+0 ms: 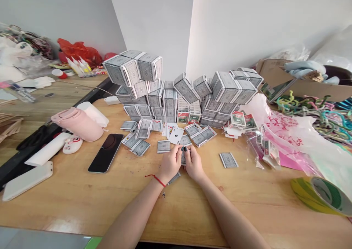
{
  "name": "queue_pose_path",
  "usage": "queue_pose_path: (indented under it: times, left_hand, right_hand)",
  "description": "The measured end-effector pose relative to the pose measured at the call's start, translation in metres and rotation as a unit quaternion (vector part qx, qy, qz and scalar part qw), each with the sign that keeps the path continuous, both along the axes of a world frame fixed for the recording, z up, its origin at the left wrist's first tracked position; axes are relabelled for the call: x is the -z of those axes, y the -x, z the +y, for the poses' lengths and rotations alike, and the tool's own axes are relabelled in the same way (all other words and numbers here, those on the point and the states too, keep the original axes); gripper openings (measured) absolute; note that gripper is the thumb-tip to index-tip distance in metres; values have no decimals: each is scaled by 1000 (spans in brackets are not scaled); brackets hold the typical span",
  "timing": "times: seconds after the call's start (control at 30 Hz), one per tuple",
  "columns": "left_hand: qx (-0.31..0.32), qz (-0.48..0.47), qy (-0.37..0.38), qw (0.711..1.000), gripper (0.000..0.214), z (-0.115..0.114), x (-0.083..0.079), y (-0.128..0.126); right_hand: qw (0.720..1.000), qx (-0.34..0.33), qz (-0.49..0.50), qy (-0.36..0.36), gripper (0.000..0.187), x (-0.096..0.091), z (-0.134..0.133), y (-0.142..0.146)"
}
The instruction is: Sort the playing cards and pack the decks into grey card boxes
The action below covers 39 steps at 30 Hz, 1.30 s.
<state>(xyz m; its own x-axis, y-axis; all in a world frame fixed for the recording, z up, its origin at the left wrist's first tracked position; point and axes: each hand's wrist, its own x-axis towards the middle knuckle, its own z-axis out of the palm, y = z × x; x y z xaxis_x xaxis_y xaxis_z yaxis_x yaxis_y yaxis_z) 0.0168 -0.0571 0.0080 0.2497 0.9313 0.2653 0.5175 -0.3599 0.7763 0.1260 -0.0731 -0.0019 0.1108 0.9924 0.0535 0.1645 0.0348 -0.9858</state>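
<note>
My left hand and my right hand meet at the table's middle, pinching a small stack of grey-backed playing cards between them. The stack is mostly hidden by my fingers. A red string circles my left wrist. Just beyond my fingertips, a fanned group of face-up cards shows a black-suited card on top. Loose grey-backed cards lie scattered around both hands, and one card sits under my left wrist. Behind them rises a tall stacked wall of boxed card decks.
A black smartphone and a pink bottle lie left on the wooden table. A crumpled pink-printed plastic bag and a tape roll sit right. A cardboard box stands behind, beside colourful twisted wires.
</note>
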Motion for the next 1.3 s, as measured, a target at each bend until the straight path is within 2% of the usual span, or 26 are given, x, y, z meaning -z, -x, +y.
queue_pose_path:
  times: [0.1,0.2,0.33,0.57,0.7,0.87,0.97,1.1,1.17,1.3]
  left_hand:
    - [-42,4,-22,999,23,-1,1,0]
    - [-58,-3,-8,998,22,-1,0,1]
    - [-51,1,22,998,24,1,1,0]
    - [-52,17,18,998,33,5,6,0]
    - [-49,-58,53,996,37,6,5,-2]
    - [-56,-158,116,979,38,5,4,-5]
    - [-42,-215,189,957,38,4,3,-8]
    - [-58,-273,271,921,41,2,0,-12]
    - [-62,-283,282,915,43,0,-2,-13]
    - [-58,-279,245,927,44,-2,-5,-14]
  right_hand:
    - [994,-14,82,68,31,-3,-2,6]
    - [989,-30,106,98,32,-3,-3,8]
    - [996,-10,64,57,32,1,-1,5]
    - [999,12,-46,-5,34,8,2,0]
    - [999,-10,-35,12,36,7,2,-1]
    - [998,-45,13,50,36,0,-1,0]
    - [995,-59,58,56,36,-6,-4,2]
    - [992,-60,97,56,37,-12,-6,6]
    - [993,-48,94,47,37,-12,-4,5]
    - [994,-32,102,26,38,-9,0,3]
